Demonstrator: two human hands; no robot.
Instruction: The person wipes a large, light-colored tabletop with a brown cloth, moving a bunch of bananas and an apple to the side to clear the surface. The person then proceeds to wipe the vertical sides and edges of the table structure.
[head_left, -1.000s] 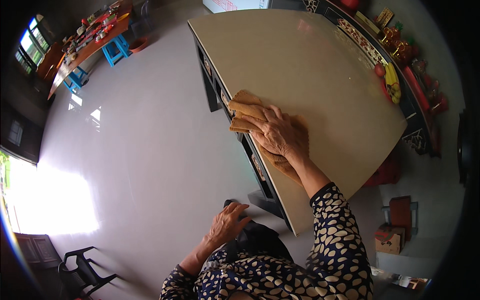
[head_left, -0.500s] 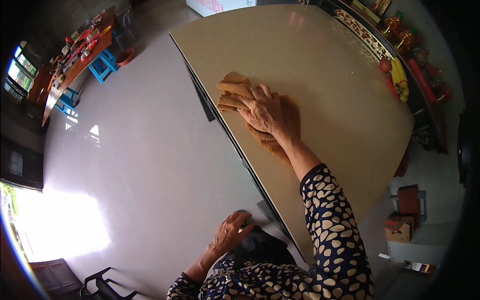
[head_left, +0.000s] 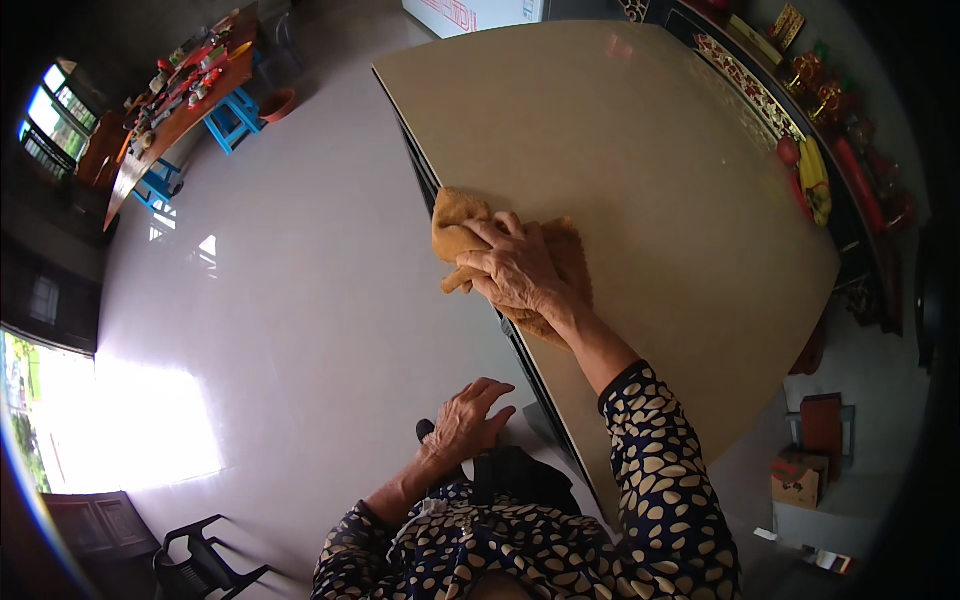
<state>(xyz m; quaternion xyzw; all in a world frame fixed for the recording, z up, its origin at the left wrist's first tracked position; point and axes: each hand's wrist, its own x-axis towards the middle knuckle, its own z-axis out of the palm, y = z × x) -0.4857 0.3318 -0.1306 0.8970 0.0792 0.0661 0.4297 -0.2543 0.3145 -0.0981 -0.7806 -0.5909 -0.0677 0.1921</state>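
The right hand [head_left: 520, 270] lies on brown cloth [head_left: 459, 213]; left hand [head_left: 462, 422] hangs half-curled.

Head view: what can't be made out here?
All in the head view:
Middle of the brown fabric cloth: hidden under the right hand.
Far part of the white rectangular box: cut off by the upper edge.
Several small objects on the long brown wooden table: too small to identify.

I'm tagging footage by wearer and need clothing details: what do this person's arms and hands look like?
Both the left hand and right hand are bare, with no glove or watch visible. The left sleeve and right sleeve are dark navy with irregular cream spots, stopping short of the wrists; the right ends in a plain dark cuff.
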